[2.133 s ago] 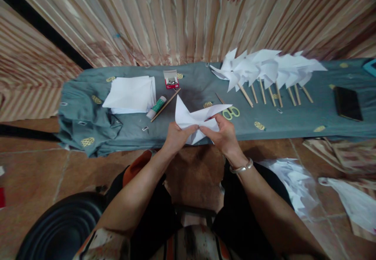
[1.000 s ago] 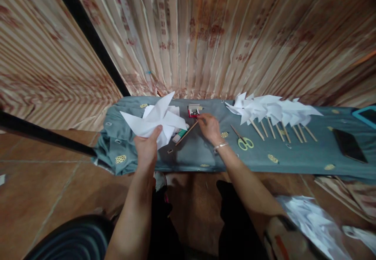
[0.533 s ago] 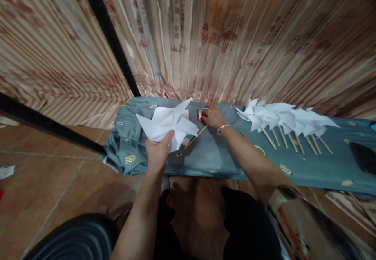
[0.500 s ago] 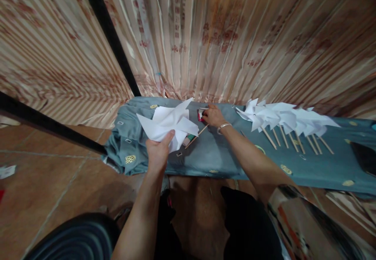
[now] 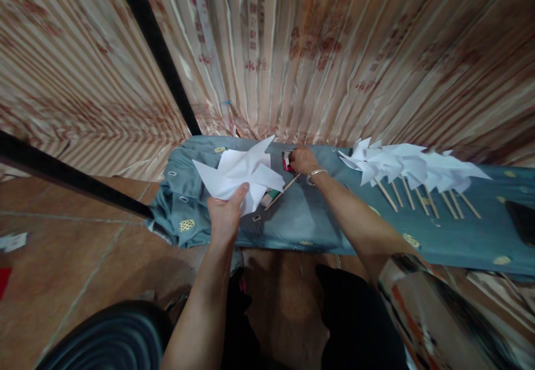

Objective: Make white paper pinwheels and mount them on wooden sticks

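My left hand pinches a folded white paper pinwheel near its middle, thumb on top. Under it lie flat white paper and, partly covered, a small green-and-white item. A thin wooden stick slants across the cloth between my hands. At the far side of the bench, my right hand, with a bracelet at the wrist, has its fingers curled down at a small red-and-white container. Its fingertips are partly hidden, and what they pinch is too small to make out.
Finished white pinwheels on sticks lie overlapping in a row on the right of the blue-grey cloth. Beyond them is a dark flat object. A striped curtain hangs behind, a black post stands left, and a black stool sits below.
My right hand stays at the red-and-white container, its fingers shifting slightly. My left hand keeps hold of the pinwheel, and the view has moved a little.
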The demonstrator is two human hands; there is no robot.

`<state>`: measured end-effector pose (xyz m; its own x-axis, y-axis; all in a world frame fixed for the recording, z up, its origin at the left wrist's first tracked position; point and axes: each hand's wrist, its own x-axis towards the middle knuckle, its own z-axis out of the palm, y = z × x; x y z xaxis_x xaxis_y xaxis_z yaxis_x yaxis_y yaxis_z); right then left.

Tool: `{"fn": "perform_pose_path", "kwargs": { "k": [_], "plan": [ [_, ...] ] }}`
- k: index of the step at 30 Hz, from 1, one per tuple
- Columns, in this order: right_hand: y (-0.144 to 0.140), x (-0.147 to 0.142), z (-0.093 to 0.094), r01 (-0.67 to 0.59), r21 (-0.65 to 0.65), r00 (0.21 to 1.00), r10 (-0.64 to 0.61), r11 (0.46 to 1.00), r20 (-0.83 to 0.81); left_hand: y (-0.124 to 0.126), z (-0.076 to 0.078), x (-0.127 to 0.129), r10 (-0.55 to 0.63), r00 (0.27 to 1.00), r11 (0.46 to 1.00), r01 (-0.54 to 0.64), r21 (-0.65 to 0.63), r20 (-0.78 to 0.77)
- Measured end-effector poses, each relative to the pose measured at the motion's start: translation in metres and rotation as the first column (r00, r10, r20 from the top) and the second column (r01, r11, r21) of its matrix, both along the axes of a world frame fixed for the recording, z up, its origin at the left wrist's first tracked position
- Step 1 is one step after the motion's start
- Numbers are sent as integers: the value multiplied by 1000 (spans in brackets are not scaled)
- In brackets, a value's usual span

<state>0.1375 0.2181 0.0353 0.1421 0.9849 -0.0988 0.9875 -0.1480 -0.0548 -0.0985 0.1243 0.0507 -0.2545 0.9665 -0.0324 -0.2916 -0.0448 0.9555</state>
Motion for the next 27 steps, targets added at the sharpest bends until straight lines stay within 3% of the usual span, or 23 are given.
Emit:
{"fn": "perform_pose_path", "kwargs": {
  "k": [14, 27],
  "plan": [
    [0, -5, -8, 17, 103, 999, -21, 994, 37, -2, 2, 1, -11, 1000, 999, 11, -39, -5],
    [2, -5, -11, -30, 83, 999, 32, 996, -15, -3, 4, 1, -26, 1000, 999, 26, -41, -8]
  ]
}}
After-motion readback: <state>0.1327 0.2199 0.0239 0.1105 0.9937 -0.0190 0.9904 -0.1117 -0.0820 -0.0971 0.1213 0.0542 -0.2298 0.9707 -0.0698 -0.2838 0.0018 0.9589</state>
